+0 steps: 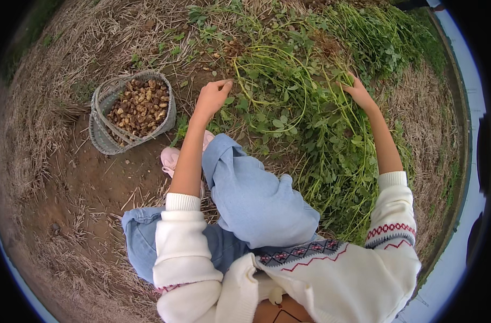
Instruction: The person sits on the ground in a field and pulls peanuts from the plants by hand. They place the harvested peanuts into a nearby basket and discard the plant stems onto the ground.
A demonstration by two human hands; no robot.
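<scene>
My right hand [359,93] grips the green stems of a peanut plant [344,105], its thumb and fingers closed around them. The plant's leafy tops trail down toward my right side, and a brown root clump [328,43] lies above that hand. On the left, my left hand [214,98] has thumb and fingers drawn together, close beside a curved yellow-green peanut stem [238,77]. Whether anything small is between those fingertips is hidden. Another brown root clump [234,48] sits just above it. Left of my left hand stands a woven basket [169,121] holding many peanuts in their shells [142,105].
The basket's handle [108,126] arches over its left side. Dry straw [68,60] covers much of the bare soil [104,177]. More pulled peanut plants [385,44] are heaped at the upper right. My bent knee [249,194] and pink shoe [171,158] are between basket and plants.
</scene>
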